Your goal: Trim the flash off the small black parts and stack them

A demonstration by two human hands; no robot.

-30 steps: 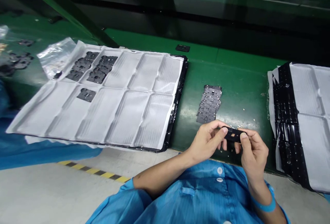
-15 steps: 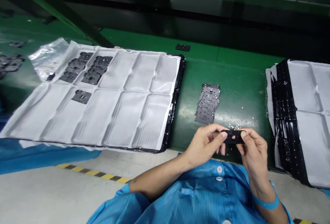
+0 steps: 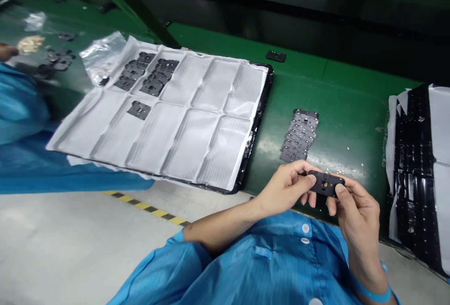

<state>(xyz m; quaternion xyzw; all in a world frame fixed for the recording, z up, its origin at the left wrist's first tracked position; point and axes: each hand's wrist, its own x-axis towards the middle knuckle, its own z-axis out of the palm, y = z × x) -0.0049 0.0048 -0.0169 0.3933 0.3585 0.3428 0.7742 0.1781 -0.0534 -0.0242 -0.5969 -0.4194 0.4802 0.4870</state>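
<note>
from where i stand, the small dark plate [image 3: 325,184] is held near the front edge of the worktop [image 3: 344,117], pinched at its two short ends. the left hand [image 3: 293,184] has its fingers clamped on one end, thumb on top; the right hand [image 3: 358,206] has its fingers clamped on the other, thumb pressing near the corner. with only the ends gripped, i'd say one slipping thumb could tip the plate out, and being this close to the edge, it might land on the floor [image 3: 77,244]. pressing too hard from both ends could perhaps bend it around its middle hole.

pale crumbs [image 3: 352,172] lie just beyond the hands; a plate set down there could pick up grit or a scratch. just past the left hand, a row of overlapping plates [image 3: 299,136] lies on the worktop, and a careless knuckle could slide it out of line.

farther left, the lined tray [image 3: 183,131] holds more plates in some pockets. its lining looks loose and wrinkled at the rim, so a sleeve catching it could, i think, drag those plates about.
</note>
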